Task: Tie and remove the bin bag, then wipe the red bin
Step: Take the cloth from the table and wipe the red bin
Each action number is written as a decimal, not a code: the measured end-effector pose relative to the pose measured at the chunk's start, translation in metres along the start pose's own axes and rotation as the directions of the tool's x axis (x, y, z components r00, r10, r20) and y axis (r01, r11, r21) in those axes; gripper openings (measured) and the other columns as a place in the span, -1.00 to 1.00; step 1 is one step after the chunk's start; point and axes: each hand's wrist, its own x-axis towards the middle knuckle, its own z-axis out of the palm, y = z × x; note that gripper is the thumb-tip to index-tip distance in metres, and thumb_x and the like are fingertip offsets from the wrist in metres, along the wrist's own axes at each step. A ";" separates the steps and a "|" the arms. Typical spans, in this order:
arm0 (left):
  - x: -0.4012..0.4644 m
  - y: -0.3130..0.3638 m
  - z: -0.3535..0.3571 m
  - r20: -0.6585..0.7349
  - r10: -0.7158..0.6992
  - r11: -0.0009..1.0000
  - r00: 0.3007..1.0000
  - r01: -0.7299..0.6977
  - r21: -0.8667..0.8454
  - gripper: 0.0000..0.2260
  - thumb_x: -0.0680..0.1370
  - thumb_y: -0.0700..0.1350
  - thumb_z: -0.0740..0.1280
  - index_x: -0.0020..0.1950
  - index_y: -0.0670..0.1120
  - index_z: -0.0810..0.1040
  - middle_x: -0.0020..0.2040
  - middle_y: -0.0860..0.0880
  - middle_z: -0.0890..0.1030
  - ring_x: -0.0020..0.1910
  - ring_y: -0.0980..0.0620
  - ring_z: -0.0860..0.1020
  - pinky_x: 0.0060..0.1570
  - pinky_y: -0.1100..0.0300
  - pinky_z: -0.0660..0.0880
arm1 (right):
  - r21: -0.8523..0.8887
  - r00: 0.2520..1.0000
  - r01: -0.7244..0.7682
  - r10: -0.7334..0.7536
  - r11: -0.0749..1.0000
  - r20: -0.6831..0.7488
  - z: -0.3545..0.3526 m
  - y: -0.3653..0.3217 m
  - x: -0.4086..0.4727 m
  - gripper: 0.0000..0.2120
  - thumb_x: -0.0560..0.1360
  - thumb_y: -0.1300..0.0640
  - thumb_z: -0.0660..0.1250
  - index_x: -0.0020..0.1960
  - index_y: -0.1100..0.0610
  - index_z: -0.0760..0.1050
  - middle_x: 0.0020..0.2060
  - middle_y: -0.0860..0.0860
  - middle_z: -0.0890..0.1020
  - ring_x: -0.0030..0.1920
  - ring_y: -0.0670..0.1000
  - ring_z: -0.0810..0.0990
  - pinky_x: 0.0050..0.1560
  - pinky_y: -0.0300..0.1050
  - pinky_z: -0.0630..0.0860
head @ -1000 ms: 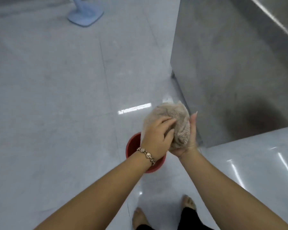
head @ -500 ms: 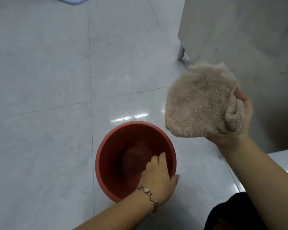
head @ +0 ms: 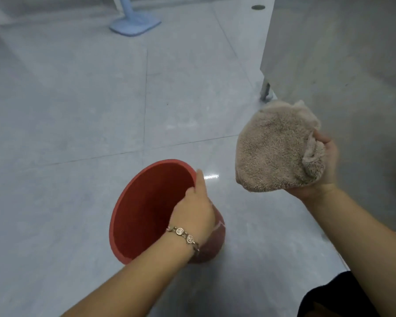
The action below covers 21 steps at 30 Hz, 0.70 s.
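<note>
- The red bin (head: 146,209) is on the pale tiled floor (head: 66,110), low and centre in the head view, tipped so its open mouth faces up and to the left while its base points down to the right.
- No bag shows inside it; the inner wall is bare red plastic.
- The left hand (head: 192,211) grips the bin at the right side of its rim: the fingers go inside the mouth and are hidden, the thumb lies along the outside of the rim pointing up. So the hand is clamped on the rim.
- A metal link bracelet (head: 184,237) sits on the left wrist, in front of the bin's lower wall.
- The right hand (head: 322,165) is raised to the right of the bin, well apart from it, palm turned up and left.
- It holds 1 beige fluffy cloth (head: 277,149), bunched into a rounded pad; the fingers are behind the cloth and mostly hidden, the thumb presses a fold at its right edge.
- The cloth touches nothing but that hand.
- Behind the cloth stands a grey metal cabinet (head: 341,53) on a short leg (head: 265,90).
- Far off at the top, a light-blue stand base (head: 135,25) rests on the floor.
- A dark garment (head: 343,296) fills the lower right corner.
</note>
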 end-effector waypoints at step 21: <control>0.010 -0.125 -0.053 -0.299 -0.247 0.964 0.922 0.202 -0.174 -0.61 0.60 -0.07 0.08 0.44 0.11 0.24 -0.21 -0.19 0.61 -0.29 -0.16 0.54 -0.28 0.15 0.39 | -0.980 0.954 0.194 0.240 -0.042 0.178 0.049 0.225 -0.043 -0.34 0.47 -0.30 -0.07 0.35 -0.39 -0.47 0.45 -0.28 -0.33 0.52 0.02 -0.29 0.43 0.35 -0.24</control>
